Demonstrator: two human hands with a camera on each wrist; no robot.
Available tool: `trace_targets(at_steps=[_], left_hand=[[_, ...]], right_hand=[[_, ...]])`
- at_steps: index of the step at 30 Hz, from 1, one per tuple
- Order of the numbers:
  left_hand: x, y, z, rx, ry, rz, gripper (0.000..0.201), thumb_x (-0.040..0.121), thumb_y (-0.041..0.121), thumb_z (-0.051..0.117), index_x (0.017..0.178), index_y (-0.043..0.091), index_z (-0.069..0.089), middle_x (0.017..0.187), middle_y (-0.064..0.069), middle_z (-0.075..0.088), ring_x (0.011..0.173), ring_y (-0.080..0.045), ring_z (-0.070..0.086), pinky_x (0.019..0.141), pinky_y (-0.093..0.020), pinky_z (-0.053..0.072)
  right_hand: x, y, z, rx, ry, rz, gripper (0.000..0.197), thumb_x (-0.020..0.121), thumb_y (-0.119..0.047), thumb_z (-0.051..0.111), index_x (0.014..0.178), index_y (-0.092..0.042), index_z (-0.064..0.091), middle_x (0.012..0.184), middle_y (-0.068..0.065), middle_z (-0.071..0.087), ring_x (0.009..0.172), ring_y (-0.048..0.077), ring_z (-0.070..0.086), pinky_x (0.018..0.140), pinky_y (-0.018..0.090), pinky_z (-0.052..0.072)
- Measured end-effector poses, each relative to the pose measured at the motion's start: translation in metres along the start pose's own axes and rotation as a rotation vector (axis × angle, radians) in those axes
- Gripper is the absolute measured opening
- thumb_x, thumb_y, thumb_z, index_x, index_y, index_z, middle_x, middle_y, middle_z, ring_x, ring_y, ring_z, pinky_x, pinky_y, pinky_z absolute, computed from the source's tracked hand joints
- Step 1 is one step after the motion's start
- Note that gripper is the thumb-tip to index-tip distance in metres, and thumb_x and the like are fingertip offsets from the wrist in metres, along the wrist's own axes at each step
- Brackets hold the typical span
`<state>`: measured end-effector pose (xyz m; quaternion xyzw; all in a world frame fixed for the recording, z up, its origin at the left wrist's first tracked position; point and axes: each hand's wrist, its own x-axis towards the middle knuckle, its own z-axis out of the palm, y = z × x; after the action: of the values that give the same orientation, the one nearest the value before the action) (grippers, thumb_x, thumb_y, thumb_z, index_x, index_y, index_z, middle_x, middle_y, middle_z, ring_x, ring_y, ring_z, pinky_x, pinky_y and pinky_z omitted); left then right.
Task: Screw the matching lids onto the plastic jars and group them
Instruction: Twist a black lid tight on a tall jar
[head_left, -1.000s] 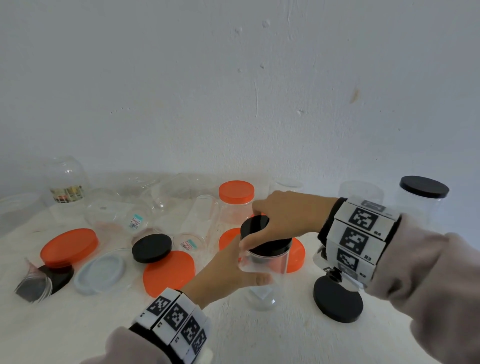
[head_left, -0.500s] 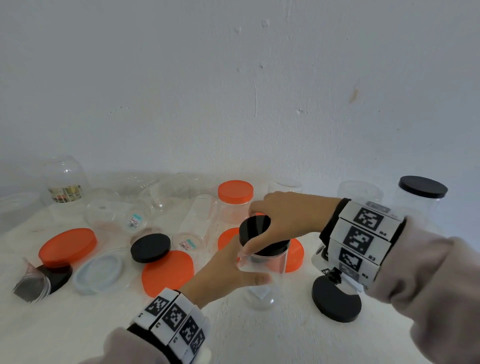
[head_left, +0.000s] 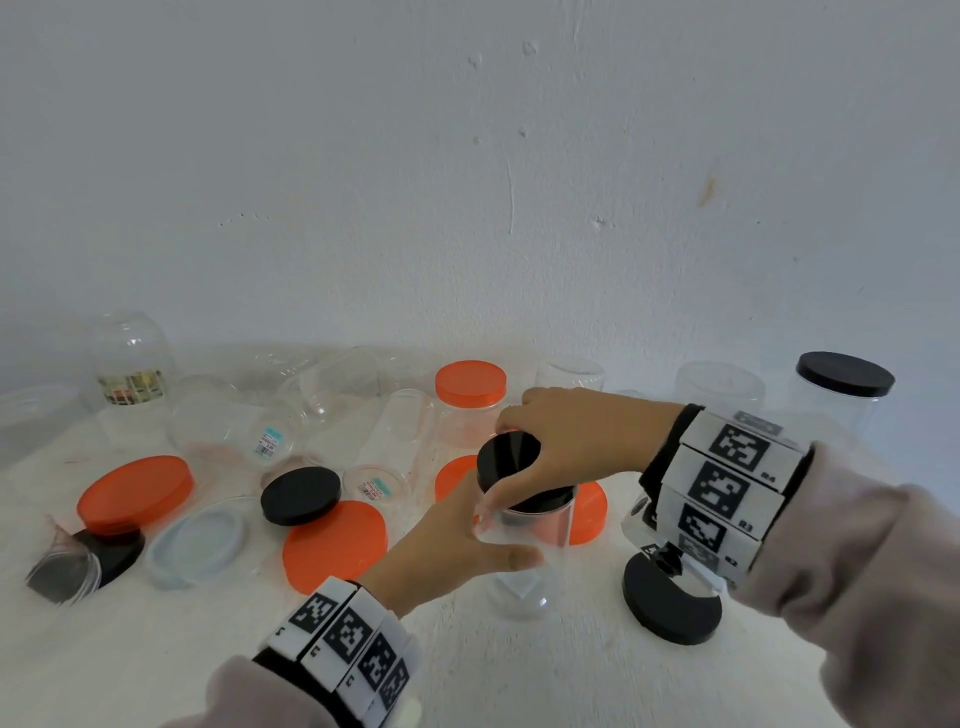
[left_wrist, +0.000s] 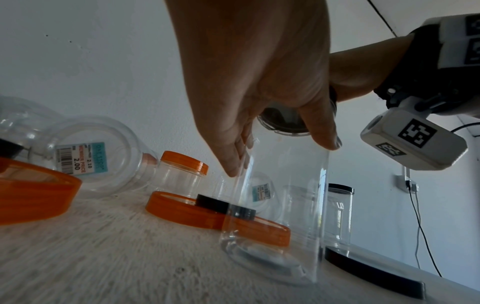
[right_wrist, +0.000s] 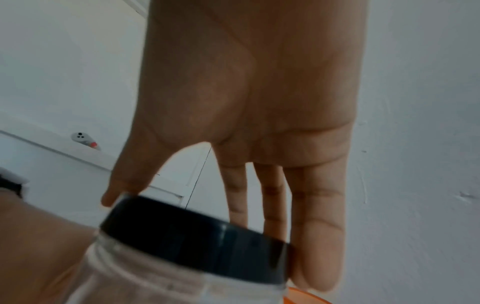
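Observation:
A tall clear plastic jar (head_left: 524, 566) stands upright on the white table, also seen in the left wrist view as the clear jar (left_wrist: 280, 205). My left hand (head_left: 457, 545) wraps round its upper wall, thumb in front. A black lid (head_left: 511, 462) sits on the jar's mouth, and my right hand (head_left: 566, 447) grips its rim from above with thumb and fingers. In the right wrist view the black lid (right_wrist: 197, 242) sits over the jar's threaded neck, held between thumb and fingers (right_wrist: 311, 236).
Loose lids lie around: orange lids (head_left: 135, 491) (head_left: 335, 545) (head_left: 589, 512), black lids (head_left: 301, 493) (head_left: 670, 603), a clear lid (head_left: 200, 538). Several open clear jars lie at the back. An orange-lidded jar (head_left: 470, 395) and a black-lidded jar (head_left: 841, 395) stand capped.
My right hand has turned a little on the black lid, fingers shifting round its rim. The jar and my left hand have stayed in place.

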<state>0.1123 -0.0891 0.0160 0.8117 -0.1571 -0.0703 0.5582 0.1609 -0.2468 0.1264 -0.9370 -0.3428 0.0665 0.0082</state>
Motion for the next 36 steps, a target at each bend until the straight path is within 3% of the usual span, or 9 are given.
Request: trace_targets(at_steps=[4, 6, 15, 19, 21, 23, 26, 31, 36], left_hand=[[0.001, 0.0, 0.001, 0.009, 0.007, 0.006, 0.08, 0.075, 0.028, 0.08, 0.132, 0.047, 0.027, 0.131, 0.03, 0.042, 0.111, 0.028, 0.037, 0.082, 0.004, 0.035], [0.001, -0.001, 0.001, 0.011, 0.01, 0.012, 0.082, 0.074, 0.028, 0.08, 0.134, 0.044, 0.026, 0.132, 0.029, 0.042, 0.111, 0.028, 0.037, 0.082, 0.004, 0.034], [0.001, -0.001, 0.0, 0.012, 0.008, 0.006, 0.082, 0.075, 0.031, 0.08, 0.133, 0.049, 0.026, 0.129, 0.035, 0.042, 0.112, 0.027, 0.037, 0.085, -0.003, 0.038], [0.001, -0.001, 0.0, -0.004, 0.009, -0.001, 0.081, 0.074, 0.029, 0.081, 0.133, 0.048, 0.028, 0.122, 0.041, 0.046, 0.111, 0.026, 0.04, 0.084, -0.002, 0.038], [0.001, -0.001, 0.001, 0.001, 0.012, -0.007, 0.08, 0.074, 0.029, 0.081, 0.13, 0.05, 0.028, 0.123, 0.039, 0.046, 0.112, 0.025, 0.04, 0.086, -0.003, 0.038], [0.001, -0.001, 0.001, 0.019, 0.018, -0.014, 0.077, 0.075, 0.029, 0.08, 0.126, 0.053, 0.028, 0.126, 0.034, 0.044, 0.11, 0.026, 0.039, 0.086, -0.004, 0.038], [0.0, -0.001, 0.001, 0.043, 0.022, -0.003, 0.072, 0.076, 0.028, 0.079, 0.119, 0.055, 0.029, 0.122, 0.035, 0.043, 0.104, 0.033, 0.037, 0.079, 0.006, 0.033], [0.0, 0.0, 0.001, 0.041, 0.025, -0.002, 0.072, 0.076, 0.028, 0.08, 0.12, 0.054, 0.03, 0.122, 0.035, 0.044, 0.104, 0.032, 0.037, 0.079, 0.005, 0.034], [0.001, 0.0, 0.001, 0.03, 0.016, -0.015, 0.079, 0.075, 0.031, 0.08, 0.127, 0.055, 0.026, 0.128, 0.035, 0.044, 0.113, 0.024, 0.039, 0.088, -0.007, 0.038]], right_hand=[[-0.004, 0.007, -0.013, 0.117, -0.221, -0.054, 0.085, 0.076, -0.053, 0.072, 0.147, -0.033, 0.03, 0.133, -0.013, 0.036, 0.124, 0.01, 0.038, 0.101, 0.033, 0.043], [-0.006, 0.01, -0.018, 0.165, -0.227, -0.085, 0.079, 0.077, -0.042, 0.075, 0.145, -0.036, 0.033, 0.135, -0.014, 0.036, 0.126, 0.009, 0.035, 0.106, 0.035, 0.039], [-0.003, 0.006, -0.006, 0.104, -0.101, -0.074, 0.061, 0.075, -0.066, 0.065, 0.121, -0.03, 0.052, 0.103, -0.016, 0.044, 0.097, 0.009, 0.049, 0.078, 0.024, 0.046], [-0.004, -0.001, 0.005, -0.017, 0.017, 0.026, 0.072, 0.073, -0.081, 0.051, 0.114, -0.022, 0.053, 0.098, -0.006, 0.046, 0.081, 0.009, 0.049, 0.064, 0.025, 0.041], [-0.004, -0.001, 0.003, 0.025, -0.027, 0.024, 0.078, 0.073, -0.079, 0.053, 0.13, -0.025, 0.047, 0.107, -0.008, 0.044, 0.092, 0.009, 0.049, 0.072, 0.025, 0.042], [-0.005, 0.001, -0.003, 0.108, -0.144, -0.023, 0.083, 0.076, -0.069, 0.062, 0.145, -0.034, 0.03, 0.126, -0.01, 0.038, 0.115, 0.012, 0.041, 0.093, 0.031, 0.042], [-0.007, 0.004, -0.01, 0.179, -0.233, -0.112, 0.077, 0.08, -0.043, 0.071, 0.145, -0.04, 0.031, 0.136, -0.011, 0.034, 0.127, 0.012, 0.034, 0.105, 0.036, 0.038], [-0.006, 0.008, -0.008, 0.201, -0.195, -0.118, 0.07, 0.08, -0.045, 0.071, 0.142, -0.041, 0.038, 0.128, -0.012, 0.039, 0.121, 0.01, 0.039, 0.101, 0.032, 0.04], [-0.005, 0.003, 0.001, 0.065, -0.075, -0.03, 0.075, 0.076, -0.073, 0.057, 0.138, -0.034, 0.039, 0.111, -0.007, 0.042, 0.097, 0.011, 0.046, 0.075, 0.025, 0.042]])
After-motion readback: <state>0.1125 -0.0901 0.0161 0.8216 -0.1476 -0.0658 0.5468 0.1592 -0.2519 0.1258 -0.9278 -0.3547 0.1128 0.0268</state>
